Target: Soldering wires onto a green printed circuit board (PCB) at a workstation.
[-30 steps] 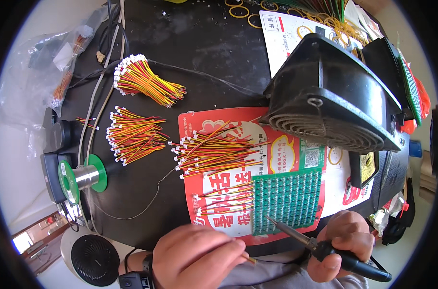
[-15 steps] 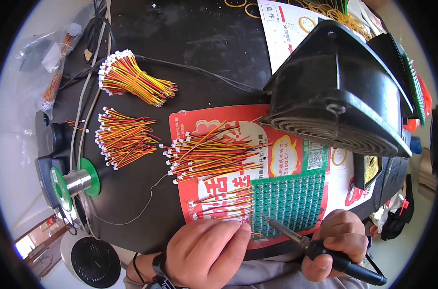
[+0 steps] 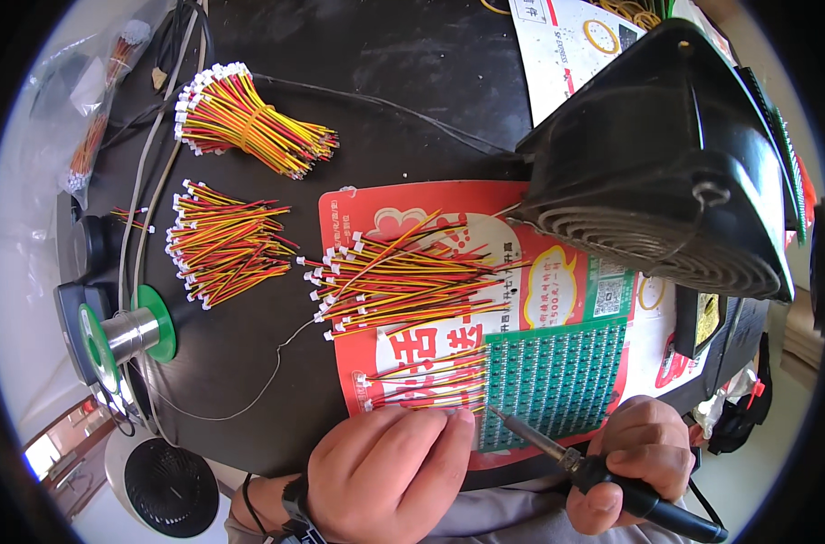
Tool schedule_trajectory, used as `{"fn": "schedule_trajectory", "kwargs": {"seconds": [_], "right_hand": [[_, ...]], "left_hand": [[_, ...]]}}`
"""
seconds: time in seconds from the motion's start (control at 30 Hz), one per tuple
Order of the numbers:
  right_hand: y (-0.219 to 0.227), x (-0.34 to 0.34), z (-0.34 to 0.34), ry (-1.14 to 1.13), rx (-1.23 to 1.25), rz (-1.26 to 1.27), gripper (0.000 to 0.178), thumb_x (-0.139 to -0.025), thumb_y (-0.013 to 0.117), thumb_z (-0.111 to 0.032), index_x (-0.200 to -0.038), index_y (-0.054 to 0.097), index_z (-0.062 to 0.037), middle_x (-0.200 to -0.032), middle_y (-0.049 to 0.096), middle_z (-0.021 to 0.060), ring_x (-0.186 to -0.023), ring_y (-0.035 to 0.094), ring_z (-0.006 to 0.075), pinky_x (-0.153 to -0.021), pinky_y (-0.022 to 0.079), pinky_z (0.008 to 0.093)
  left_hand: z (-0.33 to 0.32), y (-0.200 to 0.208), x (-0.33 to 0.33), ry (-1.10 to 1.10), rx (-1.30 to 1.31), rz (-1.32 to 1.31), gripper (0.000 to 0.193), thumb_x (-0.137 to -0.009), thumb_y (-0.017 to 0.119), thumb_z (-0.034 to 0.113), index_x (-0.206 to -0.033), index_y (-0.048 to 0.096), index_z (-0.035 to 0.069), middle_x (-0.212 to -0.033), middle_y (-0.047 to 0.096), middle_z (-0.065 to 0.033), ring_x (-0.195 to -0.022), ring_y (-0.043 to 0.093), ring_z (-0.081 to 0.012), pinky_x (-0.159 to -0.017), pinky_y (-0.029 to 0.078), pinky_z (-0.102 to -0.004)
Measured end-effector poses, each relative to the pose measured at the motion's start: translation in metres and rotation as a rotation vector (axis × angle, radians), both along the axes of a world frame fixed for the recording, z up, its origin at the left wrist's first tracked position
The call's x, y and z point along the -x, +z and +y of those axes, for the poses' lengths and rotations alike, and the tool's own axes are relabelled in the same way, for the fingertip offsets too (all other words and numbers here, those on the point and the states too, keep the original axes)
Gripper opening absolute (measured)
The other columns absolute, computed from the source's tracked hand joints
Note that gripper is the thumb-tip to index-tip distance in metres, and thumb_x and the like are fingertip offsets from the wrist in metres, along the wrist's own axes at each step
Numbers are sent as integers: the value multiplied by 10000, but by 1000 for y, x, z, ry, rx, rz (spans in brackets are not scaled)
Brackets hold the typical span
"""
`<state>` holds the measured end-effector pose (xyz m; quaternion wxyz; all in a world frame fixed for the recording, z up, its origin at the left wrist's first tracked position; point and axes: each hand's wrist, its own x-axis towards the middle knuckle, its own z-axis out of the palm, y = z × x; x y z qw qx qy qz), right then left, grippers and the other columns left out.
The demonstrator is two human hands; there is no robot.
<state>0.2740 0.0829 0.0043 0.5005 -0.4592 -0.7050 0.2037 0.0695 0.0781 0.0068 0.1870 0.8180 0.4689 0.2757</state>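
Observation:
My left hand point(image 3: 390, 471) is closed at the left edge of a green circuit board panel point(image 3: 558, 385), its fingertips pinched on a thin wire that is mostly hidden. Several red, black and yellow wires point(image 3: 431, 378) with white connectors lie side by side, their far ends meeting that edge. A soldering iron point(image 3: 567, 456) with a black handle is gripped in my right hand point(image 3: 644, 453). Its tip points left, close to the board's left edge and just beside my left fingertips. Whether the tip touches a pad I cannot tell.
Loose wires point(image 3: 403, 281) lie on a red printed sheet point(image 3: 340, 213). Another pile point(image 3: 227, 245) and a banded bundle point(image 3: 254, 122) sit farther left. A solder spool point(image 3: 131, 335) stands at left. A black fan point(image 3: 657, 172) and a yellow sponge holder point(image 3: 703, 319) are at right.
The whole view has shifted slightly. The soldering iron's tip has come nearer the board's left edge and my left fingertips. Both hands keep their grip.

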Motion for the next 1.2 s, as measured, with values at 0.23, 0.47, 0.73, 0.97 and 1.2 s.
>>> {"fn": "schedule_trajectory", "kwargs": {"seconds": [0.23, 0.47, 0.73, 0.97, 1.2], "right_hand": [[13, 0, 20, 221, 31, 121, 274, -820, 685, -141, -808, 501, 62, -522, 467, 91, -396, 416, 144, -363, 320, 275], [15, -1, 20, 204, 34, 114, 274, -819, 685, -143, -789, 507, 64, -511, 464, 83, -397, 427, 142, -365, 333, 275], [17, -5, 18, 207, 39, 112, 266, -822, 674, -144, -803, 500, 57, -524, 463, 81, -405, 428, 147, -363, 339, 276], [18, -6, 17, 255, 118, 97, 258, -820, 668, -144, -836, 492, 44, -550, 470, 83, -431, 438, 151, -389, 363, 277], [18, -3, 18, 243, 107, 92, 259, -824, 669, -146, -818, 491, 42, -547, 466, 77, -432, 440, 150, -389, 361, 276]], "left_hand": [[-6, -3, 3, 11, 24, 12, 255, -669, 665, -51, -923, 687, -50, -818, 635, -115, -652, 635, -217, -591, 543, -327], [-6, -5, 0, 28, -4, 2, 249, -666, 673, -52, -915, 691, -45, -806, 637, -109, -650, 633, -219, -594, 544, -327], [4, -6, -2, -1, -104, -87, 193, -737, 702, -56, -928, 679, -59, -871, 634, -148, -695, 641, -265, -588, 531, -328], [0, -7, -1, 27, -113, -70, 177, -724, 714, -30, -896, 687, -63, -860, 629, -145, -699, 640, -277, -594, 531, -328], [-1, -7, -2, 54, -115, -110, 150, -723, 718, -54, -869, 686, -56, -847, 636, -142, -713, 643, -277, -600, 530, -326]]}}
